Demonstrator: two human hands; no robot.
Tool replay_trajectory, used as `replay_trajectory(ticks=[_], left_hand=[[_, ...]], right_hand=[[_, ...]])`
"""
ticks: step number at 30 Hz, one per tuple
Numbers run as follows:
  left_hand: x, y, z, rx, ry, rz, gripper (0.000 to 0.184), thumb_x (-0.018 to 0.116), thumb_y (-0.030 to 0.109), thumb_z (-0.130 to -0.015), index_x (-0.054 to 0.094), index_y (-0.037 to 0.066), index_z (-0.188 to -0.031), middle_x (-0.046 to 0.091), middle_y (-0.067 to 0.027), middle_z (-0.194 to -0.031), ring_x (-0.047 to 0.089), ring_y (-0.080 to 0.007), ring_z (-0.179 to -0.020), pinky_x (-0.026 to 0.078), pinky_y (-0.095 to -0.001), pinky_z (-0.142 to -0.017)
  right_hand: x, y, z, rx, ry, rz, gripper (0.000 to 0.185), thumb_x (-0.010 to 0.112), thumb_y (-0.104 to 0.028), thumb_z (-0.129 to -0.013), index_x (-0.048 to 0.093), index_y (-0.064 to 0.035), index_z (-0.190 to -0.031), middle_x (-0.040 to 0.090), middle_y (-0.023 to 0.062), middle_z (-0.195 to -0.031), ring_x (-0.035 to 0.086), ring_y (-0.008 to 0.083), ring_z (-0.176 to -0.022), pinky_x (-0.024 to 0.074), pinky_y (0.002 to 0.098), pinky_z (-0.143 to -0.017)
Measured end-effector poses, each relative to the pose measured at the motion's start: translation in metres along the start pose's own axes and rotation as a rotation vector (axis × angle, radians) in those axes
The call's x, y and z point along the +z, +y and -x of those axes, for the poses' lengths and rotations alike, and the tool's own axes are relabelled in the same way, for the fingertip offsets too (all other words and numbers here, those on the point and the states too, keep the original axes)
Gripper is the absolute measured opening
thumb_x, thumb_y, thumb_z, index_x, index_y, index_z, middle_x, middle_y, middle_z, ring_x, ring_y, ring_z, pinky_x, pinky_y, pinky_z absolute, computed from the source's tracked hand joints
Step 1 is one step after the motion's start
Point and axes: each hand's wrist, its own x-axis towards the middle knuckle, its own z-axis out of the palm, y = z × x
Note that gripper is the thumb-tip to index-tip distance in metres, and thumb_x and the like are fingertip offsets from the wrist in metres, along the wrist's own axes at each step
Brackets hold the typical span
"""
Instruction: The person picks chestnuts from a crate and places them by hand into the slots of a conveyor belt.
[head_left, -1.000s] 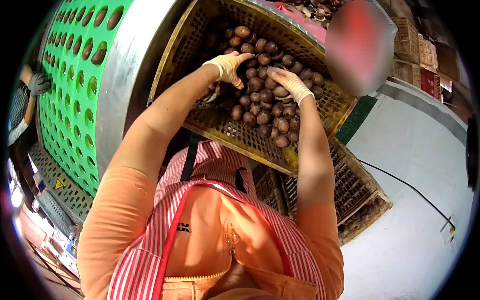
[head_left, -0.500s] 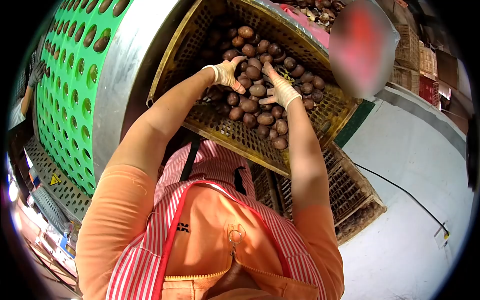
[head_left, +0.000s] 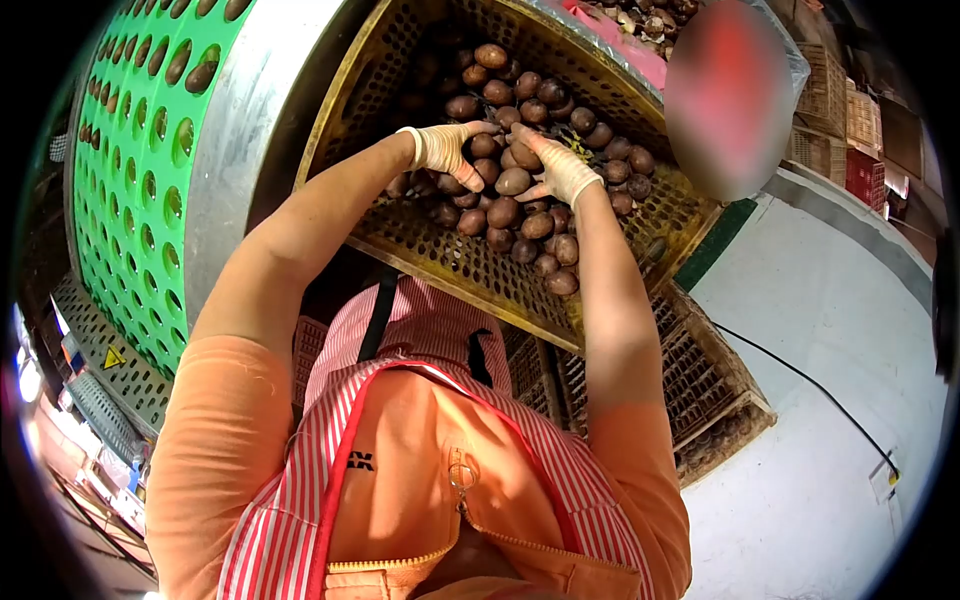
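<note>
A yellow perforated crate (head_left: 620, 95) holds a heap of dark brown, oval passion fruits (head_left: 501, 212). Both my hands are in it, in pale gloves that leave fingers showing. My left hand (head_left: 445, 152) comes in from the left, thumb and fingers spread against the fruits. From the right, my right hand (head_left: 557, 170) is cupped over the pile, its thumb apart from its fingers. Several fruits lie between the two hands, touching their fingers. Neither hand is closed around a fruit; some fingertips are hidden among the fruits.
On the left stands a green drum (head_left: 150, 190) with holes, some holding fruits, beside a metal rim (head_left: 245, 130). Brown crates (head_left: 690, 385) stand below right. Behind the crate are husks (head_left: 650, 22) on pink plastic. A black cable (head_left: 800, 370) runs along the white surface.
My hands have come closer together over the pile, the right hand moving left. Fruits between them have shifted. On the far left, a gloved hand by the drum has left the view.
</note>
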Motion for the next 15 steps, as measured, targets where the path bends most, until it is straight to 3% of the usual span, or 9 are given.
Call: replay_trajectory(ticks=[1,4,5,6,8,10,11,14,15], left_hand=[[-0.001,0.003,0.003,-0.039,-0.028,0.007,0.125,0.094,0.033,-0.058,0.016,0.013,-0.154,0.045,-0.0195,-0.144,0.049,-0.0268,-0.126,0.05,-0.0406,-0.097],[0.004,0.018,0.011,-0.13,0.024,-0.072,0.131,0.096,0.034,-0.053,0.015,0.013,-0.154,0.044,-0.0194,-0.144,0.048,-0.028,-0.128,0.048,-0.0423,-0.1],[0.012,-0.001,-0.009,-0.168,0.193,-0.269,0.134,0.096,0.036,-0.051,0.014,0.011,-0.154,0.043,-0.0198,-0.145,0.045,-0.0308,-0.131,0.044,-0.0433,-0.104],[0.018,0.017,-0.001,-0.307,0.217,-0.239,0.131,0.095,0.031,-0.053,0.014,0.017,-0.155,0.038,-0.0177,-0.148,0.038,-0.0367,-0.136,0.042,-0.0526,-0.104],[0.012,-0.003,-0.005,-0.159,0.214,-0.12,0.128,0.095,0.03,-0.054,0.017,0.012,-0.154,0.039,-0.0182,-0.147,0.035,-0.0342,-0.138,0.038,-0.0486,-0.108],[0.012,0.006,0.007,-0.158,0.127,0.164,0.122,0.095,0.03,-0.056,0.023,0.007,-0.151,0.04,-0.0176,-0.146,0.038,-0.032,-0.136,0.036,-0.0445,-0.11],[0.011,0.011,0.01,-0.133,0.105,0.194,0.116,0.094,0.03,-0.057,0.028,0.007,-0.149,0.043,-0.0155,-0.145,0.04,-0.0293,-0.135,0.036,-0.0436,-0.109],[0.007,0.007,0.004,-0.001,0.008,0.28,0.113,0.094,0.03,-0.058,0.03,0.007,-0.147,0.044,-0.0143,-0.143,0.041,-0.0278,-0.134,0.037,-0.0435,-0.109],[0.007,0.011,0.0,-0.01,-0.016,0.271,0.114,0.094,0.032,-0.057,0.03,0.007,-0.148,0.045,-0.0136,-0.143,0.041,-0.0269,-0.133,0.037,-0.0428,-0.109]], right_hand=[[-0.006,-0.002,0.005,-0.013,-0.09,-0.006,0.09,0.064,-0.064,-0.082,0.03,-0.0183,-0.151,0.018,0.0116,-0.158,0.022,0.0363,-0.143,0.0467,0.0594,-0.097],[0.007,-0.005,0.016,-0.039,-0.244,-0.018,0.09,0.067,-0.063,-0.08,0.03,-0.0226,-0.151,0.017,0.0099,-0.159,0.021,0.0348,-0.143,0.0434,0.0626,-0.098],[0.02,-0.003,0.015,-0.028,-0.176,-0.006,0.088,0.067,-0.058,-0.082,0.025,-0.0254,-0.153,0.02,0.0092,-0.158,0.025,0.0336,-0.142,0.0454,0.0614,-0.096],[0.032,0.0,0.014,-0.017,-0.107,0.005,0.088,0.067,-0.054,-0.084,0.019,-0.0282,-0.154,0.023,0.0086,-0.157,0.028,0.0324,-0.14,0.0475,0.0602,-0.094],[0.033,0.007,0.016,-0.062,-0.063,-0.103,0.079,0.063,-0.055,-0.086,0.027,-0.0298,-0.151,0.027,0.0092,-0.155,0.038,0.0333,-0.133,0.0512,0.0567,-0.087],[0.035,0.017,0.016,-0.072,-0.071,-0.274,0.072,0.062,-0.054,-0.087,0.034,-0.0282,-0.148,0.031,0.0088,-0.151,0.048,0.0324,-0.121,0.0539,0.0531,-0.079],[0.032,0.02,0.017,-0.12,-0.09,-0.262,0.081,0.064,-0.057,-0.084,0.033,-0.0174,-0.148,0.035,0.0084,-0.149,0.052,0.0262,-0.12,0.0547,0.048,-0.082],[0.025,0.036,0.012,-0.1,-0.107,-0.503,0.077,0.067,-0.054,-0.083,0.04,-0.0125,-0.142,0.044,0.0095,-0.141,0.058,0.0263,-0.11,0.056,0.0486,-0.079],[0.027,0.033,0.014,-0.076,-0.065,-0.542,0.072,0.07,-0.051,-0.081,0.045,-0.0119,-0.136,0.052,0.0096,-0.129,0.061,0.0275,-0.101,0.0571,0.0491,-0.076]])
